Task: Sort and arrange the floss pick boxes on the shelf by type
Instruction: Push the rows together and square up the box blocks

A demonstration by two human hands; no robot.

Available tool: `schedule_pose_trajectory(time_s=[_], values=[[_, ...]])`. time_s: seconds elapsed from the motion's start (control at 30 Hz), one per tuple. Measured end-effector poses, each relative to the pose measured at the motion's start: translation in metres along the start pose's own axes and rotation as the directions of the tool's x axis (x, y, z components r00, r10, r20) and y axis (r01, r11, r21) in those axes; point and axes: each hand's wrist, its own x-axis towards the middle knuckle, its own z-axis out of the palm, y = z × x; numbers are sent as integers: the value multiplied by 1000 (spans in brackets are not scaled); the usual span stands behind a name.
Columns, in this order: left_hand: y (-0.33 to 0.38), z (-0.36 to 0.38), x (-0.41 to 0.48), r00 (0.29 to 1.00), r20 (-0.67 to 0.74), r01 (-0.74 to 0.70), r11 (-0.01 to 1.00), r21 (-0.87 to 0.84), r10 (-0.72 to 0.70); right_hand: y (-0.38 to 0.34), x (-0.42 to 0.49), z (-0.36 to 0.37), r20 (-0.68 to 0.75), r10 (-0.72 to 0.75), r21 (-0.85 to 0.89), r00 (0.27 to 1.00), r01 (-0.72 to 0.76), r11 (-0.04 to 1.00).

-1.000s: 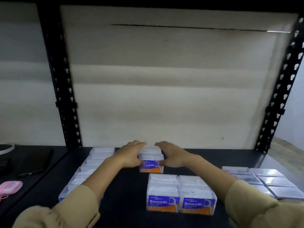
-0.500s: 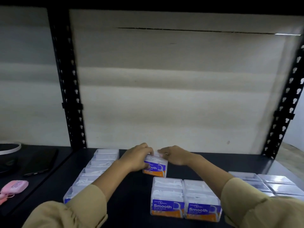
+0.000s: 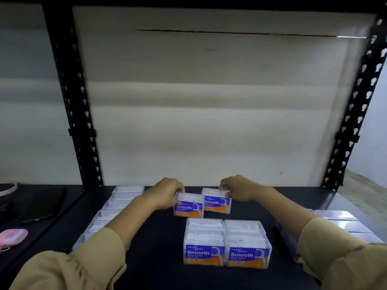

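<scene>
Head cam: two floss pick boxes w/ blue-orange "Smooth" labels are sitting mid-shelf, each one being gripped by a hand. Left hand is clamping the left box, fingers curling over its top edge; box is tilting a bit. Right hand is pinching the right box at its top right corner. The 2 boxes are sitting just beside each other, edges overlapping or touching, can't tell which. Hands are apart, one box each.

At 6 o'clock from them, nearer the person, another pair of same-label boxes is standing side by side & touching: front left box, front right box, w/ white picks showing thru clear lids.

At 9 o'clock, a row of clear boxes is running front to back along the shelf's left side, partly hidden by the left forearm. At 3 o'clock, a group of clear-lidded boxes is lying near the right edge, partly behind the right sleeve.

All are resting on the dark shelf, framed by black slotted uprights.

Further out at 9 o'clock, on the next bay: a dark phone & a pink case at the frame edge.
</scene>
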Motion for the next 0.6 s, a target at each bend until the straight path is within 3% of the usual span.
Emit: schedule_pose_trajectory(time_s=[0.23, 0.4, 0.6], values=[[7, -3, 5, 994, 108, 8, 1000, -13, -7, 25, -24, -9, 67, 74, 12, 995, -74, 997], [20, -2, 9, 976, 220, 33, 987, -157, 2, 14, -23, -3, 113, 68, 118, 991, -81, 990], [35, 3, 7, 968, 246, 10, 968, -252, 54, 13, -27, 1, 143, 7, 254, 990, -44, 966]])
